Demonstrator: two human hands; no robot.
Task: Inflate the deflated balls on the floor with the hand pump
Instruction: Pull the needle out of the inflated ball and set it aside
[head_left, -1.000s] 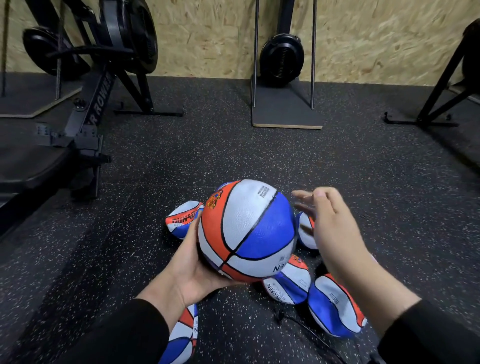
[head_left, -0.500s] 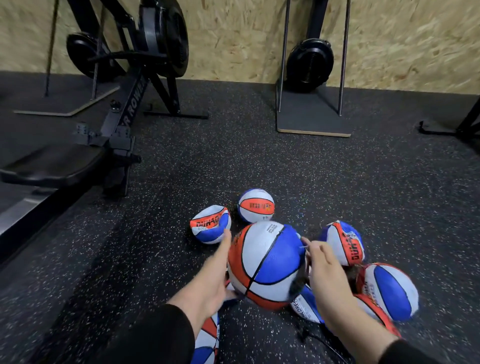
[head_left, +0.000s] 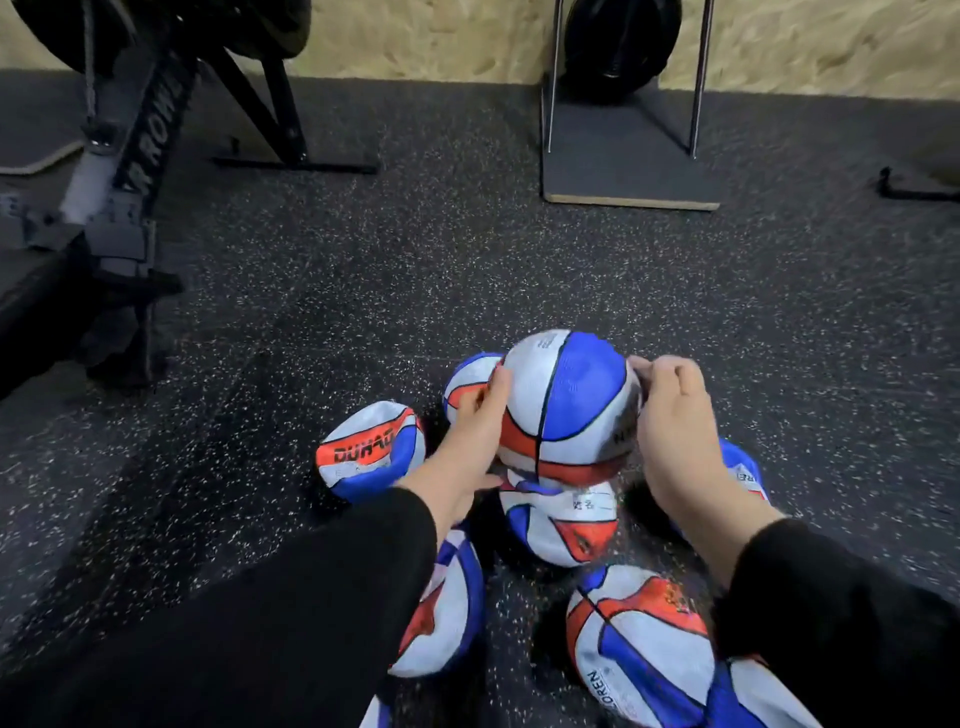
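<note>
rowing machine (head_left: 140, 135) cut off top-left

Rowing machine (head_left: 140, 156) left, fan stand (head_left: 623, 171) by chipboard wall (head_left: 426, 36)

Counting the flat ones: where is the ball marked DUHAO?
In the head view the DUHAO ball lies on the floor left of centre, beside the left hand that holds the round ball.

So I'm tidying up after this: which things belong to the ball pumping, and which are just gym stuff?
Job: round ball between left hand and right hand; flat balls.
Just there: rowing machine; black disc stand.
</note>
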